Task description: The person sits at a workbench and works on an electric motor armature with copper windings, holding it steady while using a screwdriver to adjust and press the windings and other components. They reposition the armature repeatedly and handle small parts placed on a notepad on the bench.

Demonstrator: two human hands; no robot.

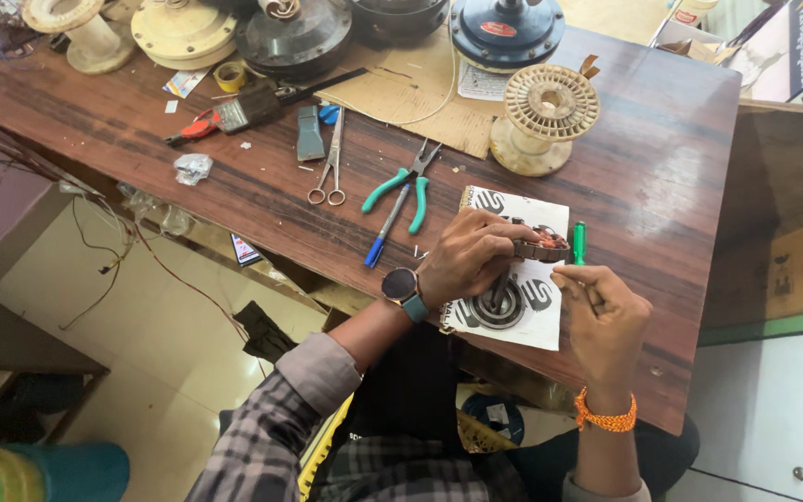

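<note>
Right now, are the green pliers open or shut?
Open. The green-handled pliers lie flat on the wooden table with their two handles spread apart, untouched by either hand.

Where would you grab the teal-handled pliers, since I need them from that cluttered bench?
Grip the pliers by the two teal handles, coming from the near edge: the handles splay toward the person, the metal jaws point away, and only a blue pen lies alongside.
</note>
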